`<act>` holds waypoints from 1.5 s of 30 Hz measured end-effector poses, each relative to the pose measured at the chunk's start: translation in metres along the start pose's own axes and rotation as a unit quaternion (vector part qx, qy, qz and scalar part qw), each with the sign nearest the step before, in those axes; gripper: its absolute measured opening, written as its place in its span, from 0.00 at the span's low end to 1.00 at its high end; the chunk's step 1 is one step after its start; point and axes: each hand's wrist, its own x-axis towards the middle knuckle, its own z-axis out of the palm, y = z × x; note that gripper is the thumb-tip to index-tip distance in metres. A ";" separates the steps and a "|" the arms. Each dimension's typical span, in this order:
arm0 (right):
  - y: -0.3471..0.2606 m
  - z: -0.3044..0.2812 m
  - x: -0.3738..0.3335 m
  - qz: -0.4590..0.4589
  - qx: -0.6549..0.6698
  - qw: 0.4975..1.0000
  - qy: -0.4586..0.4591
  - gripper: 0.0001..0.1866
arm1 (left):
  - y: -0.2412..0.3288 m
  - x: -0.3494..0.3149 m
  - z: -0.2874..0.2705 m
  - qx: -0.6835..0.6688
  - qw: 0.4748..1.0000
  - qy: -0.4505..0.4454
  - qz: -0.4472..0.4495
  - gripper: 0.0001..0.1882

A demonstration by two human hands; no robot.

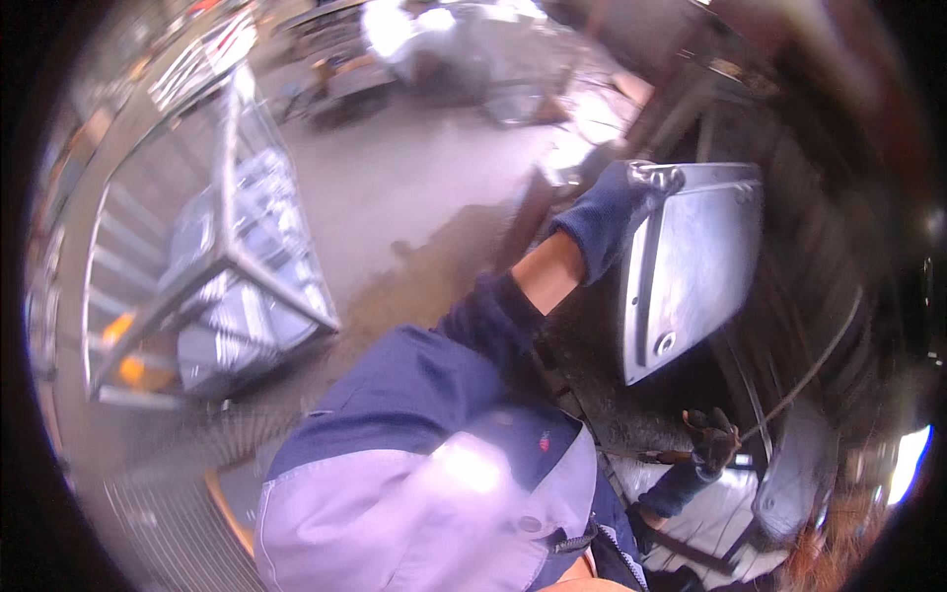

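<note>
A blue-gloved left hand [641, 189] is clasping the top-left corner of a silver-grey, flanged metal panel [696, 264] right of centre, likely stiff, slick and best edge-held, its long axis running downward, holed corner lowest, while the dark-gloved right hand [712, 438] is showing half-curled fingers below, its hold unclear.

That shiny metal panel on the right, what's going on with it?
A person in gloves has the metal panel by its upper left corner with the left hand. The right hand is lower down, below the panel and apart from it; whether it holds anything is hard to tell. Off to the left stands a metal-framed cage with grey parts inside, blurred.
</note>
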 end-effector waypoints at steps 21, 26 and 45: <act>-0.055 0.316 0.039 0.032 0.096 0.807 -0.582 0.16 | 0.334 -0.361 -0.151 0.502 0.587 0.588 0.239 0.22; -0.101 0.406 0.000 -0.009 0.030 0.676 -0.736 0.12 | 0.336 -0.436 -0.194 0.436 0.598 0.623 0.253 0.20; -0.154 0.662 -0.045 -0.003 -0.011 0.652 -0.758 0.10 | 0.344 -0.547 -0.228 0.424 0.590 0.643 0.243 0.20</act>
